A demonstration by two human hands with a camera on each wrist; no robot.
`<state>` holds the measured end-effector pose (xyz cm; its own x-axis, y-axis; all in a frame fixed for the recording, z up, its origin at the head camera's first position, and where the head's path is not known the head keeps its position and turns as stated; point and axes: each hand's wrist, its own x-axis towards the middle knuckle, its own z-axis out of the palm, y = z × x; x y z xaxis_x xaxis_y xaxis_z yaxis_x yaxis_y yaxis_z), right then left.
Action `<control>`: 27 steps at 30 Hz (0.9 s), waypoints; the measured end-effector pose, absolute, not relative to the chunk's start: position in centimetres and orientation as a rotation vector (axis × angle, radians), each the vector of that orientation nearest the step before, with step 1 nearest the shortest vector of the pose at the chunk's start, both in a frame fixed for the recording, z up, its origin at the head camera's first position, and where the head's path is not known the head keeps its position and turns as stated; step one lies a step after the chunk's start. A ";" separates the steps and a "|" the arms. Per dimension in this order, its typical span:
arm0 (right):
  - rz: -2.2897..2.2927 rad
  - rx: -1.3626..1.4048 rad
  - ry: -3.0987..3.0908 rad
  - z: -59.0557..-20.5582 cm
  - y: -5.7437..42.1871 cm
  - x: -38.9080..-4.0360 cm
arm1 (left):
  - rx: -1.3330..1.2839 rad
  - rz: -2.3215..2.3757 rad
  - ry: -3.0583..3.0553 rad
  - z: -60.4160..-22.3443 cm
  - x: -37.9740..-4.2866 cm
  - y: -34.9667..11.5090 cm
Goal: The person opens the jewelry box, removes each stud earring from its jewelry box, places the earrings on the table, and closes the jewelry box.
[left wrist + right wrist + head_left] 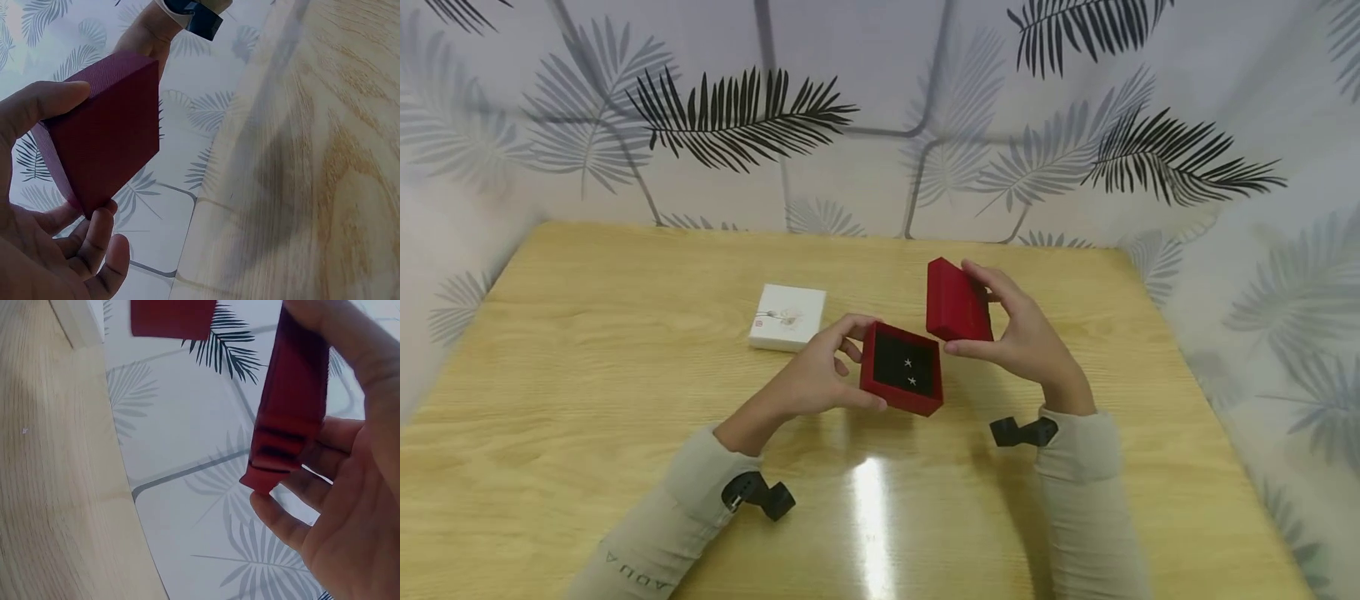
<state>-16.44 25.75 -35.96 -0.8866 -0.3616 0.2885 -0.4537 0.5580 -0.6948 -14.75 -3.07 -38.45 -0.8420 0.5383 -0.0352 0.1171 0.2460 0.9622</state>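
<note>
My left hand (820,371) grips the red box base (901,400) by opposite sides, thumb at the near edge and fingers at the far one. Inside the base, two small star-shaped earrings (910,372) sit on a black pad (891,358). To the right, my right hand (1026,333) holds the red lid (955,300) between thumb and fingers, tilted and apart from the base. In the left wrist view the base's plain underside (112,137) faces the camera, raised off the table. The right wrist view has the lid (290,394) edge-on within the hand.
A white square box (788,317) with a flower print lies on the wooden table (625,333), left of and behind the red base. A leaf-patterned cloth (865,183) hangs behind the table's far edge and down the right side.
</note>
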 end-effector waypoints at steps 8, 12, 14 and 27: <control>1.218 0.624 -2.752 -36.4 25.9 -16.4 | 0.653 1.578 2.145 -39.0 -14.8 -2.8; 1.216 0.650 -2.771 -36.7 25.8 -16.7 | 0.641 1.557 2.173 -39.1 -14.7 -2.9; 1.213 0.642 -2.770 -36.9 25.9 -16.8 | 0.637 1.545 2.179 -39.2 -14.6 -3.0; 1.120 0.585 -2.864 -38.5 26.1 -17.7 | 0.648 1.396 2.224 -40.1 -14.6 -3.6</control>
<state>-17.73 26.07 -38.55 -0.9302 -0.3376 0.1441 -0.3458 0.6740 -0.6528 -14.59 -3.59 -40.13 -0.7965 0.5941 -0.1122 0.1574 0.3829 0.9103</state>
